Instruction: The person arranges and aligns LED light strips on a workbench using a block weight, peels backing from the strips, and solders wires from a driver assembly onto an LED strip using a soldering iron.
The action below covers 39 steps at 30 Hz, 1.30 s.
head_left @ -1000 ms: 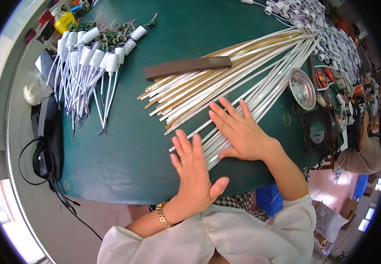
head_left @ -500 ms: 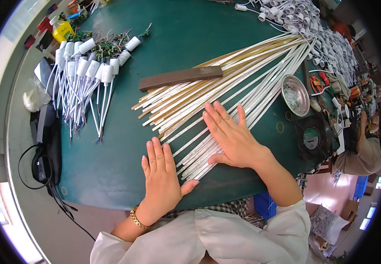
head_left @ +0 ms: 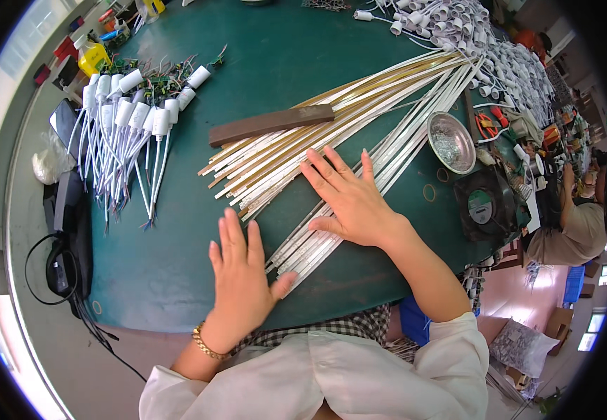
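Note:
Flat and open, my right hand [head_left: 351,203] rests over a bundle of thin white strips [head_left: 403,150] that fans out across the table. My left hand [head_left: 240,276] is open too, fingers stretched; its thumb is at the near ends of that bundle, though I cannot tell if it touches. Beyond both hands lies a second group of white and tan strips [head_left: 265,171], with a dark brown bar [head_left: 272,124] lying across it. At the far right the strips run together beside a pile of white lamp holders with cords [head_left: 450,24].
Corded white cylinders [head_left: 135,115] with circuit boards lie on the green table [head_left: 170,273] at left, near a yellow bottle [head_left: 92,56]. A metal bowl [head_left: 450,143], rubber bands and a black fan [head_left: 484,206] are at right. Another person [head_left: 569,231] sits beyond.
Loose strips that lay apart between the two groups now lie closer in the near bundle, leaving a wider gap. Both hands stay open; the whole view has shifted slightly.

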### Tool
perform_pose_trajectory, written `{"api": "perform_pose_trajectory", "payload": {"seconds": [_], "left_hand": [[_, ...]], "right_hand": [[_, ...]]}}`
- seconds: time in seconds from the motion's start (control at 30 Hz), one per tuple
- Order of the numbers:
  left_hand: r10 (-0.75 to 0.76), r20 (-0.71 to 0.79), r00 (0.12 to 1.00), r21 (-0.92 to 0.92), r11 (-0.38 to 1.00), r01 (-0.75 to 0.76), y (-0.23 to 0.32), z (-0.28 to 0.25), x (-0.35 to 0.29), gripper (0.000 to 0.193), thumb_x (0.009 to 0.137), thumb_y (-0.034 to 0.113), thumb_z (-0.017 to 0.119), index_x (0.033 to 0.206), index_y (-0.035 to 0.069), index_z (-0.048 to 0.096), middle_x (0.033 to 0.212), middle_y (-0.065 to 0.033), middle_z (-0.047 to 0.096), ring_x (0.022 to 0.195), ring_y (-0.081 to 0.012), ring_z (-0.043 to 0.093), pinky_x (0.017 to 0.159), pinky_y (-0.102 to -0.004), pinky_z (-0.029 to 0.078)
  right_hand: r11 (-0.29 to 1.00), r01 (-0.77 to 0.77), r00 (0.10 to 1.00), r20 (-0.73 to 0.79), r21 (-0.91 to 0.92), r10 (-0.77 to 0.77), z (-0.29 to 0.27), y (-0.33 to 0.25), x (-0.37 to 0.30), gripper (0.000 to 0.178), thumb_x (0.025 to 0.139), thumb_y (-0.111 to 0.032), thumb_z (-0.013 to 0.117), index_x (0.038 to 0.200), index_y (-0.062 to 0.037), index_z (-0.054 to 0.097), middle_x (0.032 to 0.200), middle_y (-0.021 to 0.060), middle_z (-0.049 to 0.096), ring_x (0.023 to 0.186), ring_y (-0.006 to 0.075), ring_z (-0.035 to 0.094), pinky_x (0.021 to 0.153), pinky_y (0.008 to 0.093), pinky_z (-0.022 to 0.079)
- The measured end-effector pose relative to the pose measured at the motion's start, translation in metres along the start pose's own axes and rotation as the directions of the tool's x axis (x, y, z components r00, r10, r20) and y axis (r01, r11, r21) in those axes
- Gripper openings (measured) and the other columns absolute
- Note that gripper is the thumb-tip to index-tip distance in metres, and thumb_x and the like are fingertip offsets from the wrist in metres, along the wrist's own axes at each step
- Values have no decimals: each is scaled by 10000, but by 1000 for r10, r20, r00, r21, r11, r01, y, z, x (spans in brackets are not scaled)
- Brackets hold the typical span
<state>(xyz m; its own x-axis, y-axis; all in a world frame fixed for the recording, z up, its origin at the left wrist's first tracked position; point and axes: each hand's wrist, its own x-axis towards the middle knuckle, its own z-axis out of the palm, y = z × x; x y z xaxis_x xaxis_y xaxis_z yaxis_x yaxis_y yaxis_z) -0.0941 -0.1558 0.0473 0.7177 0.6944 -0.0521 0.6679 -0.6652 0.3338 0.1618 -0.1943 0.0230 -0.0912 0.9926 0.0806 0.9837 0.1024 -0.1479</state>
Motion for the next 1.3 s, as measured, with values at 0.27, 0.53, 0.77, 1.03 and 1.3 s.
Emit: {"api": "perform_pose_trajectory", "payload": {"seconds": [0.27, 0.53, 0.77, 1.03, 1.3], "left_hand": [[407, -70, 911, -42, 911, -410, -12, -21, 49, 816, 850, 321, 759, 1447, -99, 393, 1570, -327, 282, 1371, -491, 412, 1120, -517, 363], [471, 157, 868, 66, 872, -485, -19, -2, 66, 1135, 876, 739, 507, 1507, -158, 214, 1577, -401, 159, 1493, -530, 156, 1186, -592, 206], [516, 150, 844, -227, 848, -478, -21, -2, 61, 1142, 880, 824, 365, 1534, -101, 223, 1576, -411, 127, 1486, -563, 108, 1165, -647, 166], [536, 162, 829, -94, 844, -527, -12, 5, 40, 1107, 868, 801, 439, 1531, -71, 277, 1577, -404, 149, 1490, -541, 137, 1150, -659, 198], [534, 39, 845, -23, 846, -533, -6, 14, 34, 1030, 847, 697, 575, 1503, -66, 357, 1565, -373, 252, 1483, -502, 229, 1172, -561, 256]], "right_hand": [[997, 14, 998, -65, 73, -9, -5, 0, -2, 952, 878, -677, 562, 1584, -105, 279, 1678, 133, 158, 1543, 397, 111, 1119, 766, 113], [999, -29, 996, -82, -32, 26, -13, 21, -8, 874, 889, -739, 467, 1552, -177, 383, 1676, 141, 162, 1546, 408, 67, 1115, 775, 76], [999, -40, 999, -15, -14, 40, -11, 23, -6, 840, 927, -734, 396, 1525, -145, 419, 1647, 107, 275, 1544, 342, 156, 1123, 762, 91], [996, -1, 997, 73, 88, -6, -22, 17, -19, 858, 917, -668, 495, 1521, -69, 388, 1662, 126, 218, 1540, 345, 179, 1153, 705, 157], [987, 97, 988, -136, 131, -79, -24, 16, -14, 534, 870, -348, 730, 1285, -30, 619, 1548, 162, 408, 1457, 399, 331, 1133, 600, 316]]}}
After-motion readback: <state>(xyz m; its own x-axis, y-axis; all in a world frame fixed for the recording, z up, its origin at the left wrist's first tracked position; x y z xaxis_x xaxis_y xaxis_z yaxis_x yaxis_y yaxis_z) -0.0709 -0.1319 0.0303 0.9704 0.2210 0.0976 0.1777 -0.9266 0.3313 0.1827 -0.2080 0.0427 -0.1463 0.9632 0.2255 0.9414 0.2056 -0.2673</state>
